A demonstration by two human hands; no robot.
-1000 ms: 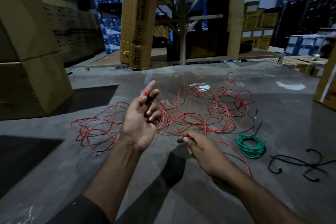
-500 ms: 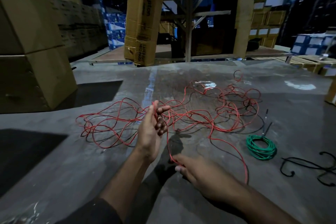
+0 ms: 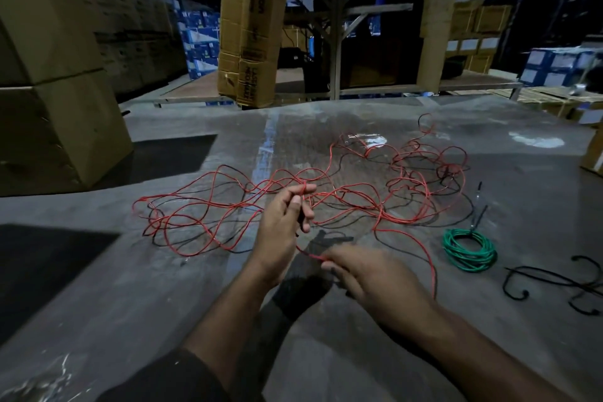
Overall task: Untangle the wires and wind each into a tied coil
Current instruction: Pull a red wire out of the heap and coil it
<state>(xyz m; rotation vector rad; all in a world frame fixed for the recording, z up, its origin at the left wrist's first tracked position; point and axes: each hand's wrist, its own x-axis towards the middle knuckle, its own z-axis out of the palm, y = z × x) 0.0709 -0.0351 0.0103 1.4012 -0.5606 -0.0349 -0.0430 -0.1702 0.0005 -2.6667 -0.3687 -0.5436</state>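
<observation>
Left hand (image 3: pixel 282 222) raised over the tabletop (image 3: pixel 98 287), fingers (image 3: pixel 301 191) curled, pinching red wire (image 3: pixel 342 192). Right hand (image 3: pixel 368 274) blurred, fingers pinching the same strand nearer. Rest sprawled tangled with black wire (image 3: pixel 424 222) beyond. Green coil (image 3: pixel 470 250) wound, right; loose black wire (image 3: pixel 554 281) beside.

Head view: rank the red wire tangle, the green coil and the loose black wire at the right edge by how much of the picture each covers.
1. red wire tangle, sprawled across most of the table's width.
2 and 3. green coil and black wire: not safely ranked. The coil is compact, while the wire is thin, spread wider and cut off by the frame edge.
</observation>
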